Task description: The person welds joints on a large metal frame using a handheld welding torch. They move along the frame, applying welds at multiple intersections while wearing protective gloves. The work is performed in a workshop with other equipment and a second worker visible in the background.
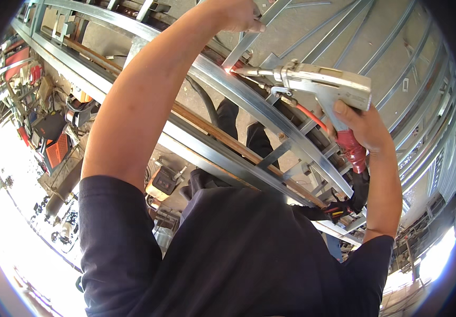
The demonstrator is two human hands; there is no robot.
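My right hand [364, 126] is wrapped around the red-taped grip of a handheld welding gun [326, 80]. The gun has a pale metal body, and its narrow nozzle points left. A small red-white glow shows where the nozzle tip meets the joint between a slanting square metal tube [255, 36] and a long curved metal rail [270, 113]. At the top, my left hand [237, 16] has its fingers closed on the slanting tube, above the joint; part of its grip is hidden. An orange-red hose [311, 117] runs beside the gun's handle.
Straight metal beams [199, 145] and a brown bar [228, 138] cross the frame in front of my body. Several loose metal strips lie on the floor [312, 18] beyond. A dark cable [204, 98] passes under the rail. At left stands clutter with an orange-black case [56, 151].
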